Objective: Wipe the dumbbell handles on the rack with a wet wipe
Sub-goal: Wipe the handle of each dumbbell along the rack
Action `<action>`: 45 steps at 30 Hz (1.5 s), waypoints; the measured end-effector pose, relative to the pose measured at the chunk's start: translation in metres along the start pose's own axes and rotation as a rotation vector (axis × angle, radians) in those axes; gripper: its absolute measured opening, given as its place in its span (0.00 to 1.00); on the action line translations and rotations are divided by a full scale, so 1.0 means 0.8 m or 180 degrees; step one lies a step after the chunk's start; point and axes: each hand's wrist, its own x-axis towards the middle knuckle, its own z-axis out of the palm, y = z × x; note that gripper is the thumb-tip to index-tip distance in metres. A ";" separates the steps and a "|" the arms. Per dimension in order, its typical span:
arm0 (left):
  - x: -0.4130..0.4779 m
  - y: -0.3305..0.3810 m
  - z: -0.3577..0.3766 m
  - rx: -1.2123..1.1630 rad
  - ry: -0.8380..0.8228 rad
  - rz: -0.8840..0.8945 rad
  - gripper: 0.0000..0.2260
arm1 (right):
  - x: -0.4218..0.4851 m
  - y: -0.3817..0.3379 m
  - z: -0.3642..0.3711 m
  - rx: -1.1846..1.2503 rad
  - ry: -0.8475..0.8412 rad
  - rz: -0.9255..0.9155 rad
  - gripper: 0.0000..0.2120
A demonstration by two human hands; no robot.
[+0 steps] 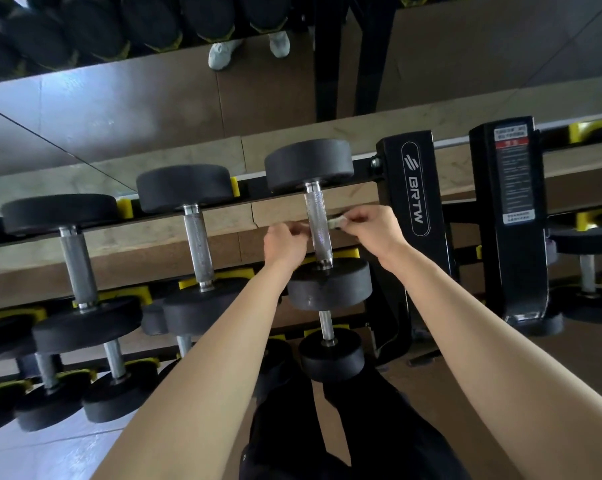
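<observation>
Black tiered rack (414,188) rising just right of the hands, yellow cradles (235,187) seating two dumbbells (195,233) left of them, knurled dumbbell handle (318,223) between both hands, left hand (285,242) and right hand (372,226) each pinching an end of the wet wipe (337,221), its middle hidden at the handle.

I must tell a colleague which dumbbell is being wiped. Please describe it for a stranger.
Find the black post marked BRTW. The top-row dumbbell directly left of it is the one. Only at its handle do the left hand and right hand pinch a wet wipe.
</observation>
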 end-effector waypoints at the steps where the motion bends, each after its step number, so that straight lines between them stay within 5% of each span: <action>1: -0.004 -0.006 -0.002 0.0182 -0.0116 0.0048 0.07 | -0.004 0.003 0.002 -0.0098 -0.0092 -0.0005 0.05; 10: -0.026 -0.030 -0.016 0.0999 -0.0327 0.0054 0.19 | -0.003 0.014 0.010 -0.1006 -0.0793 0.0080 0.02; 22: -0.039 -0.034 -0.033 0.0618 -0.0785 0.0133 0.04 | -0.012 0.008 0.010 -0.1203 -0.1050 0.0328 0.06; 30: -0.038 -0.028 -0.011 0.0840 -0.0500 -0.0136 0.06 | -0.021 -0.010 -0.031 -0.1175 -0.1478 0.0105 0.03; 35: -0.069 -0.029 -0.034 0.0608 -0.0732 0.0121 0.11 | -0.060 -0.009 -0.065 -0.0753 -0.1471 -0.0285 0.01; 40: -0.150 -0.037 -0.055 0.0256 -0.0099 0.0850 0.12 | -0.124 0.010 -0.090 0.0596 -0.1340 -0.0339 0.03; 45: -0.238 -0.046 -0.050 -0.0223 -0.0071 0.1328 0.14 | -0.200 0.020 -0.085 0.1527 -0.1676 -0.0289 0.07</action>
